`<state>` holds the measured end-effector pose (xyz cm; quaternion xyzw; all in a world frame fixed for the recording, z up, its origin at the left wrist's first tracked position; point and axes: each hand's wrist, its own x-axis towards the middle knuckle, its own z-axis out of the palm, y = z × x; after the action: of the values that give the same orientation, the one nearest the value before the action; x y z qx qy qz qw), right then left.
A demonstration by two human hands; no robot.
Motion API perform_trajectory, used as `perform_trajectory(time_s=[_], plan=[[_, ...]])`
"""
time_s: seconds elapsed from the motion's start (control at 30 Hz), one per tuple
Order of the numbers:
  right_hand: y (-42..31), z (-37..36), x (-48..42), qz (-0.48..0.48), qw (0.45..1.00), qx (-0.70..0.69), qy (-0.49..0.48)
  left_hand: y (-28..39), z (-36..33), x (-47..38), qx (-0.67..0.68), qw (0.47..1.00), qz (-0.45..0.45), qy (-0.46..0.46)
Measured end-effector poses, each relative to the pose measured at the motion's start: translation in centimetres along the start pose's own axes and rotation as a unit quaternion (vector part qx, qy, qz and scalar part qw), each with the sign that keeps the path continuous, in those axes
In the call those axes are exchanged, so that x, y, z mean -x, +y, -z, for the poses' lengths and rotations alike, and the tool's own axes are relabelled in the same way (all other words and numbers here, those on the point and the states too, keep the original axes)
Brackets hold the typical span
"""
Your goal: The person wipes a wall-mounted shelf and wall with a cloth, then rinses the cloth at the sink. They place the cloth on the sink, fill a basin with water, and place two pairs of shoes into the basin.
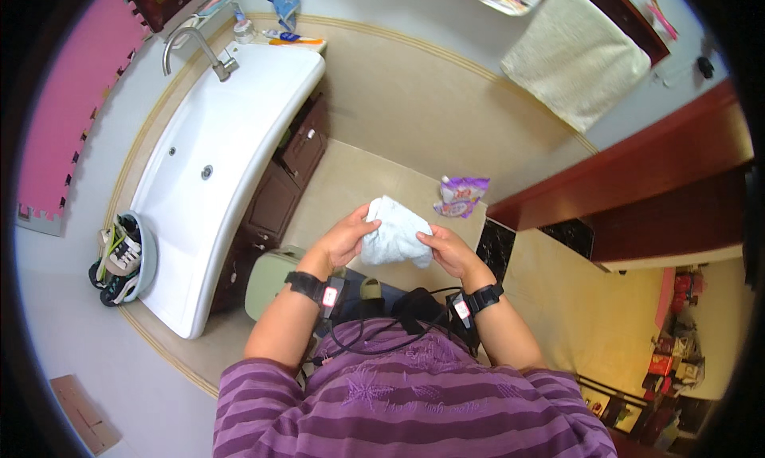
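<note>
A pale blue cloth [395, 234], which looks like a small folded towel, is stretched between my two hands in front of my body. My left hand [346, 237] pinches its left edge, with the thumb on top. On the other side, my right hand [445, 249] grips the right edge in the same way. The far side of the cloth is uneven, and its underside is hidden. Each wrist wears a black strap with a small device and a cable.
To the left stands a white washbasin [263, 105] with a metal faucet [221, 69], above a dark wooden cabinet [272, 198]. A bucket of shoes [146, 261] sits at its near end. A green case [272, 279] and purple detergent bags [463, 195] are on the floor. A doorway opens right.
</note>
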<state>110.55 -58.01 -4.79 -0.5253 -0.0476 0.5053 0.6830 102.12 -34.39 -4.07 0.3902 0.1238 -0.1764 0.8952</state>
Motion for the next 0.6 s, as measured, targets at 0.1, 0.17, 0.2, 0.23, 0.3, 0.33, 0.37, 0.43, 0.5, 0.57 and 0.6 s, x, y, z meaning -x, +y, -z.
perform_trajectory(time_s=[0.1,0.17,0.2,0.23,0.3,0.33,0.37,0.43,0.5,0.57,0.6], plan=[[-3.3,0.2,-3.9,-0.005,0.999,-0.029,0.02,1.0,4.2,-2.1,-0.044,0.991,-0.009,0.123],[-5.0,1.9,-7.0,-0.031,0.999,-0.019,0.021,2.0,6.9,-2.3,-0.04,0.976,0.001,0.212],[-5.8,2.5,-8.9,-0.032,0.999,0.002,0.008,1.8,9.0,-2.6,-0.024,0.971,-0.009,0.236],[-6.9,2.8,-10.7,-0.039,0.999,0.014,0.003,2.3,10.3,-2.5,-0.007,0.966,-0.018,0.259],[-9.0,3.2,-14.5,-0.05,0.998,0.041,-0.009,3.3,12.0,-2.5,0.027,0.952,-0.036,0.303],[-10.2,3.3,-16.5,-0.05,0.997,0.052,-0.037,4.1,11.6,-2.8,0.067,0.935,-0.056,0.344],[-11.1,3.3,-18.6,-0.051,0.995,0.064,-0.065,4.3,12.7,-3.1,0.076,0.93,-0.09,0.349],[-13.5,2.2,-21.9,-0.005,0.988,0.122,-0.098,6.6,12.9,-2.9,0.095,0.916,-0.151,0.36],[-15.9,1.2,-25.2,0.097,0.966,0.215,-0.11,9.6,9.9,-3.0,0.101,0.856,-0.166,0.48],[-16.9,1.7,-29.1,0.22,0.905,0.332,-0.152,9.2,12.5,-3.3,0.042,0.874,-0.11,0.471],[-18.6,0.3,-29.9,0.213,0.895,0.347,-0.183,8.8,12.9,-3.6,0.033,0.868,-0.088,0.487]])
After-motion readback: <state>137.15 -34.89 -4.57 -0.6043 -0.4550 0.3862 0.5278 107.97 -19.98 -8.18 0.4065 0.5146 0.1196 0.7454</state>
